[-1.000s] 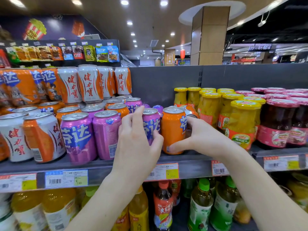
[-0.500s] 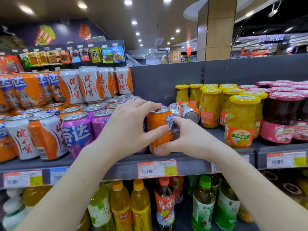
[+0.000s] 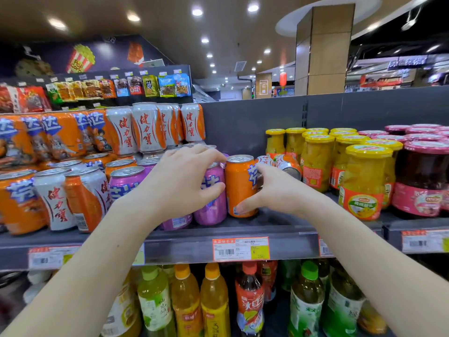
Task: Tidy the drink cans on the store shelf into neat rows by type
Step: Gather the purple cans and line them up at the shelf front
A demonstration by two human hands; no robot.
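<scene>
the right hand gripped the upright orange can, its fingers curled round it, while the left hand clasped the purple can just left of it.

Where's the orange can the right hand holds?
Centre of the head view, near the shelf front: the orange can stands just right of the purple can.

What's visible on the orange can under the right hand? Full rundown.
The orange can looks like glossy metal, with a silver pull-tab lid and blue-white lettering, partly covered. It stands upright near the front of the shelf. The right hand grips it, thumb low on the front, fingers round its right side. Close beside its left side stands a purple can that the left hand holds.
</scene>
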